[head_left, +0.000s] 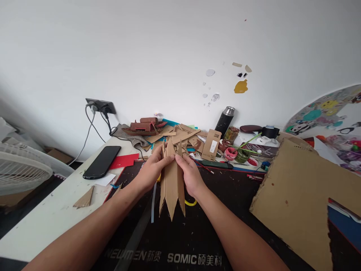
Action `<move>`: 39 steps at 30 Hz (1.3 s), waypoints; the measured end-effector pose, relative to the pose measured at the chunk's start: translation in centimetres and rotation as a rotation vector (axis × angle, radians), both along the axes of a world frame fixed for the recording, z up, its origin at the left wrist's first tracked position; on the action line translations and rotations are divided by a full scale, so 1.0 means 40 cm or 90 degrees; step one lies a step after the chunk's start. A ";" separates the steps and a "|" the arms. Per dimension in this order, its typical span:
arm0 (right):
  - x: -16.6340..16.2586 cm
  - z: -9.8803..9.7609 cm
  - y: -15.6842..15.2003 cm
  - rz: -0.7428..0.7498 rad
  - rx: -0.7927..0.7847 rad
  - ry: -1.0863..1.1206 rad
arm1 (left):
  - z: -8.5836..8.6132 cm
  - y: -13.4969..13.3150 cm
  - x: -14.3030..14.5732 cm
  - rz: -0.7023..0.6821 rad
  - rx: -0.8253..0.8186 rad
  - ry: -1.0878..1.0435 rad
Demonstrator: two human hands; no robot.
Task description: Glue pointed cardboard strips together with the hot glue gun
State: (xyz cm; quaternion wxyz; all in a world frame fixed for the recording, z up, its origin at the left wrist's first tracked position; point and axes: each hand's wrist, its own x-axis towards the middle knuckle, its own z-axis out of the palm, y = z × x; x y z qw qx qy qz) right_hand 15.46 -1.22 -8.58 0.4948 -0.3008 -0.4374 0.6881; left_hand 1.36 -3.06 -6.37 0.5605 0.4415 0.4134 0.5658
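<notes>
Both hands hold up a bundle of long pointed cardboard strips [171, 180] over a dark desk mat [175, 241]. My left hand [152, 167] grips the strips from the left near their upper ends. My right hand [189, 172] pinches them from the right at the same height. The strips' lower points hang free above the mat. A yellow ring [191, 203] and a pale blue strip [153, 201] lie on the mat beneath them.
A pile of cardboard scraps [180, 136] and a brown cardboard boat model [143, 127] lie behind. A black phone [102, 162] rests left, a large cardboard sheet [299, 195] right. A black flask [225, 121], paint pots [231, 152], and a fan [19, 169] stand around.
</notes>
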 end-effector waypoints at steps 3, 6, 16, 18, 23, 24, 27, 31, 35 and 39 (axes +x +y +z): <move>0.004 0.013 -0.001 0.000 0.000 -0.007 | 0.004 -0.001 0.001 0.003 -0.027 -0.031; 0.010 0.026 0.003 -0.014 -0.003 0.000 | 0.005 0.000 -0.006 0.005 -0.075 -0.059; 0.048 0.033 0.040 -0.064 0.026 0.004 | 0.039 -0.005 -0.054 -0.021 0.041 0.005; 0.058 0.028 0.053 -0.083 0.050 -0.035 | 0.066 -0.020 -0.073 0.084 0.144 0.068; 0.085 -0.003 0.097 -0.151 0.084 -0.127 | 0.098 -0.057 -0.099 0.213 0.370 0.303; 0.088 -0.010 0.105 -0.148 0.087 -0.131 | 0.096 -0.059 -0.098 0.200 0.438 0.361; 0.092 -0.023 0.119 -0.127 0.037 -0.119 | 0.077 -0.053 -0.087 0.162 0.619 0.541; 0.093 -0.004 0.108 -0.076 -0.013 -0.084 | 0.031 -0.026 -0.075 0.137 0.626 0.753; 0.098 0.029 0.085 -0.012 0.000 -0.075 | -0.004 -0.002 -0.078 0.029 0.583 0.781; 0.098 0.034 0.079 0.005 0.060 -0.055 | -0.018 0.004 -0.079 0.052 0.582 0.771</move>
